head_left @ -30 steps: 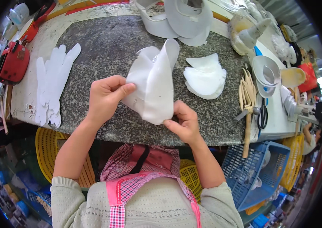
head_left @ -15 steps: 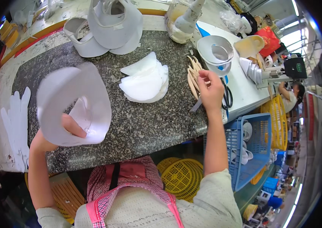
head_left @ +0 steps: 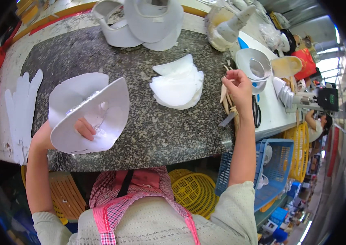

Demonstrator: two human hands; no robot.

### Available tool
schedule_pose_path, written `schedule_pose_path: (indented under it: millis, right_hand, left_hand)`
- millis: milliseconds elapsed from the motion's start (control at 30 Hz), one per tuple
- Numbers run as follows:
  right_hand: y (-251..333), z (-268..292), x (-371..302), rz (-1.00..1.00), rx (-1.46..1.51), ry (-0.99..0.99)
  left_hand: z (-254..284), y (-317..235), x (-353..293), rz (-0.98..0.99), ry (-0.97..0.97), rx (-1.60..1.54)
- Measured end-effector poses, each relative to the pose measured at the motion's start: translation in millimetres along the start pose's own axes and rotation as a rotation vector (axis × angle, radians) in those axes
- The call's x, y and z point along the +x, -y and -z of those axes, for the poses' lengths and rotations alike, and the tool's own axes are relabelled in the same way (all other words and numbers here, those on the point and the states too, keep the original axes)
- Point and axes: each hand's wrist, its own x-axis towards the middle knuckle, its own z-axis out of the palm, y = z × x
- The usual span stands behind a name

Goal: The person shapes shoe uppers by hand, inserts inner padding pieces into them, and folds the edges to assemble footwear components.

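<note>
The right hand (head_left: 238, 87) is now lifting off the bundle of pale wooden sticks (head_left: 227, 102) that it was pressing on half a second ago, its fingers curling loosely with the fingertips pinched together; whether a stick is pinched between them I cannot tell. That suggests a tool is being picked up for the piece. The left hand (head_left: 72, 132) is still gripping the curved white cut piece (head_left: 89, 116) from underneath, fingers showing through its opening, holding it tilted above the near edge of the granite slab (head_left: 140, 130). Between both hands, a stack of white rounded pieces (head_left: 177, 83) is lying flat.
</note>
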Motion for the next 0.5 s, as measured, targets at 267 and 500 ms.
schedule_pose_path:
  millis: [267,500]
  right_hand:
    - [1,-8,-14,0.007,-0.561,0.048]
    - [101,-64,-89,0.016,0.939,0.324]
  left_hand:
    - [-6,-17,-7,0.216,-0.093,0.039]
    - [-9,1,-12,0.133,-0.249,-0.137]
